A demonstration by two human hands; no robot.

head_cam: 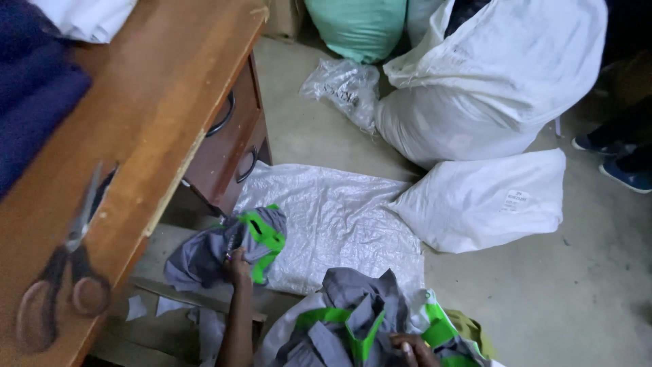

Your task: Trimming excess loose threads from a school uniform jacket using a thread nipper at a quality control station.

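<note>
Inside open sack (435, 314), grey-green garments (353, 319)

My left hand (238, 264) holds up a grey piece with bright green trim (255, 239), fingers closed on its edge. My right hand (411, 348) rests in a pile of the same grey-and-green pieces (356, 319) in an open sack at the bottom edge; whether it grips any, I can't tell. A flat white woven sack (333, 217) lies between them on the floor. Scissors (64, 268) lie blurred on the wooden table (156, 95) to my left.
</note>
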